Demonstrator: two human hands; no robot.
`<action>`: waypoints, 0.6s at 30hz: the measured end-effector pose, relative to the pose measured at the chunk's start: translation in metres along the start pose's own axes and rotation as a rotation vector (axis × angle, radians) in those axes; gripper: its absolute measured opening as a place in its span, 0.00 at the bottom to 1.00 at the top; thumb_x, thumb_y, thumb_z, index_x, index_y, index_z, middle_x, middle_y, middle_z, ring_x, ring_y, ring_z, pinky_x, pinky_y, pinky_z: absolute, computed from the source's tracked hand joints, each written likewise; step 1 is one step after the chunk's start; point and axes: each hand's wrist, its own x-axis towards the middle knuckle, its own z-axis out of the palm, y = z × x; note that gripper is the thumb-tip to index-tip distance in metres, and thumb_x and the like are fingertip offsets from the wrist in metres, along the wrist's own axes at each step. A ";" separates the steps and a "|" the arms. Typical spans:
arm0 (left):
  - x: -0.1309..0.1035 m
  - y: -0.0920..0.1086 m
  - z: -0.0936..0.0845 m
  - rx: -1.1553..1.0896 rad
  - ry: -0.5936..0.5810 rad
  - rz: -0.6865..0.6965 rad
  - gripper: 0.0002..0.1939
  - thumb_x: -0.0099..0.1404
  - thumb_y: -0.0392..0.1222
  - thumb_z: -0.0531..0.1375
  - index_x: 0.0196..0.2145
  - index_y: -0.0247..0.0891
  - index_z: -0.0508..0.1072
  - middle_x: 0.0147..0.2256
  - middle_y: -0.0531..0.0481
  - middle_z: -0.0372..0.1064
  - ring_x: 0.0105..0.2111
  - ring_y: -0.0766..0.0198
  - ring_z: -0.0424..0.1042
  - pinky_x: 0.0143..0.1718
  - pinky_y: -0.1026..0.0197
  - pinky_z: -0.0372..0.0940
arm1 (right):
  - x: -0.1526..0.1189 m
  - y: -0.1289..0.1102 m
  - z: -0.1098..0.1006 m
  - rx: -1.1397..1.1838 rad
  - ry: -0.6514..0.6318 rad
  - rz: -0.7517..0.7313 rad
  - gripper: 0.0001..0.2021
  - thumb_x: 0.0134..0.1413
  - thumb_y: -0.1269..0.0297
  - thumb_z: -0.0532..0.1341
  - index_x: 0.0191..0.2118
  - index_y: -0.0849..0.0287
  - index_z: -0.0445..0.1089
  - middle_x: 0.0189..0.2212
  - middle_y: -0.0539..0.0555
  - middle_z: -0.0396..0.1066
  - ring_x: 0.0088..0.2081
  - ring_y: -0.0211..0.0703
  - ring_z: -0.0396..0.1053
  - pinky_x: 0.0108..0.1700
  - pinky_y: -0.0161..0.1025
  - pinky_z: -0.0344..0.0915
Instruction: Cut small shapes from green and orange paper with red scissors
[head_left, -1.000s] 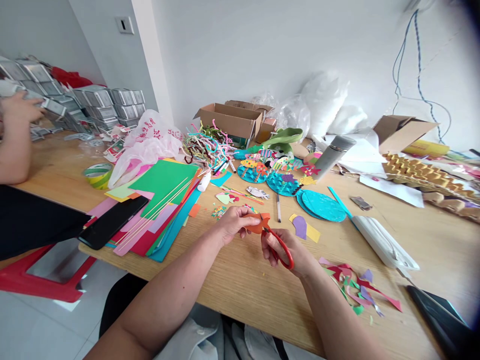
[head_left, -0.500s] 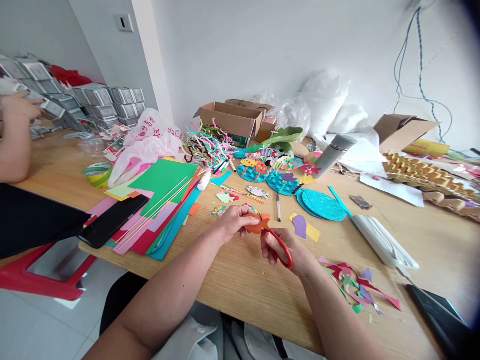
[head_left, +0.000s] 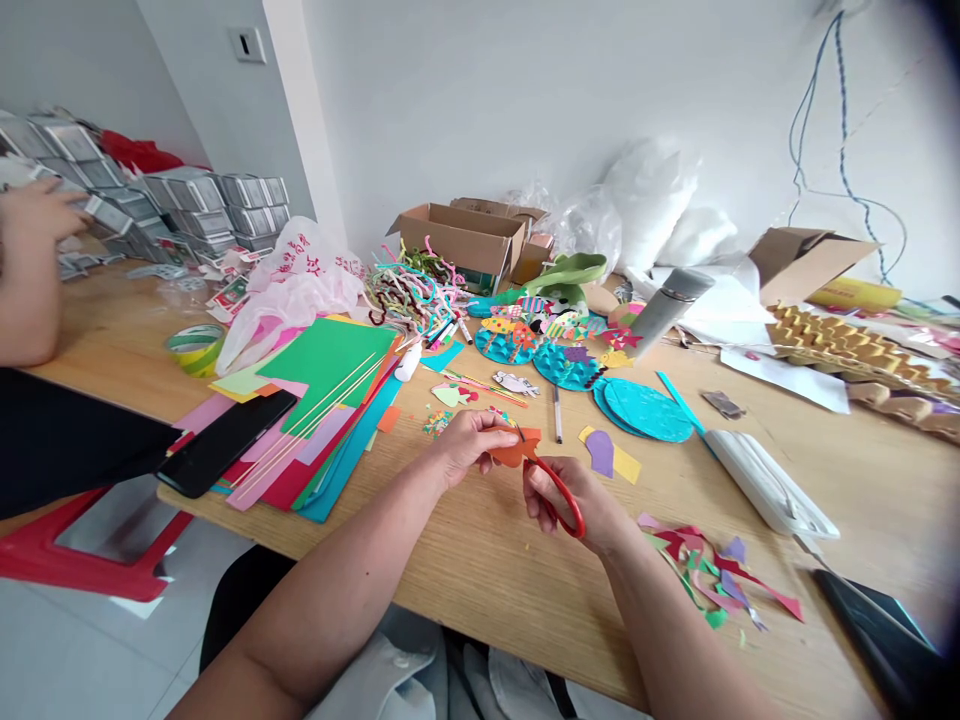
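Observation:
Between the thumb and fingers of my left hand (head_left: pixel 471 445) is a piece of orange paper (head_left: pixel 512 452), held above the table. My right hand (head_left: pixel 564 500) is closed around the handles of red scissors (head_left: pixel 575 510), whose blades meet the orange paper's right part. Beyond my hands lie a pen (head_left: pixel 557 415), a white fish cutout (head_left: pixel 515 383) and a pale green cutout (head_left: pixel 450 395). Small confetti-like bits (head_left: pixel 436 425) lie just past my left hand. Purple paper (head_left: pixel 600 453) rests over a yellow piece (head_left: pixel 626 464) to the right.
Coloured sheets (head_left: pixel 322 370) with a black phone (head_left: pixel 225 440) and thin sticks lie left. Paper scraps (head_left: pixel 705 570) sit near my right forearm. Blue discs (head_left: pixel 649 410), decorated fish, a grey bottle (head_left: pixel 667 305) and a white power bank-like block (head_left: pixel 769 485) stand beyond. Another person's hand (head_left: pixel 45 210) handles grey boxes.
Both hands stay almost in place, with the orange paper and scissors shifting only slightly. At far left, the other person's hand has moved a little.

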 end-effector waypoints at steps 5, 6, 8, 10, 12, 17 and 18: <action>0.001 -0.002 0.000 0.003 0.002 0.010 0.13 0.46 0.44 0.65 0.27 0.32 0.72 0.21 0.53 0.65 0.16 0.74 0.59 0.13 0.70 0.49 | 0.000 -0.001 0.000 -0.001 -0.017 -0.015 0.23 0.46 0.42 0.60 0.23 0.61 0.62 0.17 0.50 0.67 0.15 0.32 0.63 0.15 0.29 0.53; 0.001 -0.002 0.000 0.005 0.001 0.009 0.12 0.46 0.44 0.65 0.27 0.32 0.72 0.21 0.53 0.64 0.16 0.74 0.59 0.13 0.70 0.49 | 0.000 -0.001 0.000 0.000 -0.021 -0.018 0.23 0.46 0.42 0.60 0.23 0.61 0.62 0.17 0.50 0.67 0.15 0.32 0.63 0.15 0.29 0.54; 0.001 -0.002 0.000 0.009 0.000 0.009 0.12 0.46 0.43 0.64 0.26 0.32 0.72 0.21 0.53 0.64 0.16 0.74 0.58 0.13 0.70 0.48 | 0.000 -0.001 0.000 -0.001 -0.024 -0.017 0.24 0.45 0.42 0.61 0.23 0.61 0.62 0.18 0.50 0.67 0.15 0.33 0.63 0.16 0.29 0.53; 0.000 -0.001 0.000 0.011 -0.003 0.009 0.12 0.46 0.43 0.64 0.26 0.32 0.72 0.21 0.53 0.64 0.16 0.74 0.59 0.13 0.70 0.49 | -0.001 -0.002 0.000 0.000 -0.021 -0.013 0.24 0.45 0.42 0.61 0.23 0.61 0.62 0.18 0.50 0.67 0.15 0.33 0.63 0.15 0.29 0.53; 0.000 0.000 0.000 0.009 -0.002 0.007 0.12 0.46 0.43 0.64 0.26 0.32 0.72 0.21 0.53 0.64 0.17 0.74 0.59 0.13 0.70 0.49 | -0.001 -0.002 0.000 0.002 -0.017 -0.012 0.23 0.45 0.42 0.61 0.23 0.61 0.62 0.18 0.50 0.67 0.15 0.32 0.63 0.16 0.29 0.54; -0.001 0.000 0.000 0.008 -0.001 0.005 0.12 0.46 0.43 0.65 0.26 0.32 0.72 0.21 0.52 0.65 0.17 0.74 0.59 0.13 0.70 0.49 | 0.000 -0.001 0.001 0.000 -0.014 -0.021 0.24 0.46 0.42 0.60 0.23 0.62 0.62 0.17 0.50 0.67 0.15 0.32 0.63 0.16 0.28 0.55; -0.001 0.000 0.000 0.007 -0.005 0.006 0.12 0.46 0.43 0.65 0.27 0.32 0.72 0.22 0.53 0.65 0.17 0.74 0.59 0.13 0.70 0.49 | 0.000 -0.001 0.001 0.001 -0.013 -0.017 0.24 0.46 0.42 0.60 0.23 0.62 0.62 0.17 0.50 0.67 0.14 0.32 0.63 0.15 0.28 0.54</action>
